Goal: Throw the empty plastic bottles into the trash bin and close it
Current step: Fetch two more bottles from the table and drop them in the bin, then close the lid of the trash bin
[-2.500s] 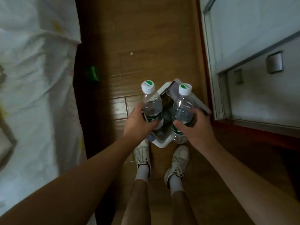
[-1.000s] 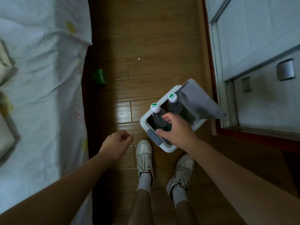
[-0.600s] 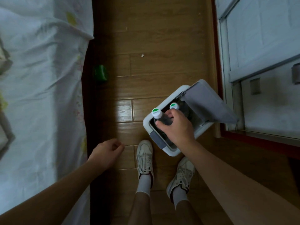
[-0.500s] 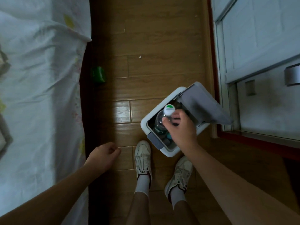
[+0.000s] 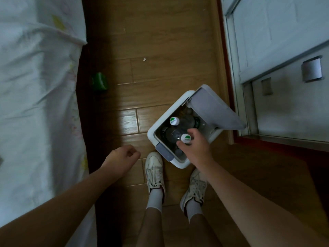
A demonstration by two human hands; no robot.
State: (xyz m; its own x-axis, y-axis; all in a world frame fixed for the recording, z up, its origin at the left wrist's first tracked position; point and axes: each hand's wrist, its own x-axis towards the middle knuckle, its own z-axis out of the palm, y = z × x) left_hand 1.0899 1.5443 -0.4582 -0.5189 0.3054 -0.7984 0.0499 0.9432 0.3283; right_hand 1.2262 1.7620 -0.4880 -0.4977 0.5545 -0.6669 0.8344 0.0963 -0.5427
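1. Pinching the capped neck of a plastic bottle (image 5: 175,137) with the right grip (image 5: 194,147), thumb and fingers curled round it. Bottle tilted, body down inside the trash bin (image 5: 151,135).
2. Just beyond that grip: a second bottle (image 5: 183,122), also inside the bin, close to the first, cap towards the far left rim.
3. Beyond and to the right of the grip: lid (image 5: 213,111) hinged up and open, leaning towards the door frame (image 5: 231,68). Tight on that side; touching or not, cannot tell.
4. Under the wrist: near corner of the bin, just ahead of two white shoes (image 5: 154,168).
5. Well to the left: left grip (image 5: 122,157) curled into a loose fist, holding nothing, over the wooden floor (image 5: 160,50).
6. Further left: hanging edge of the bed sheet (image 5: 35,86). Open strip of floor between it and the bin, and a small green object (image 5: 100,84) at the bed's edge, well apart from both grips.
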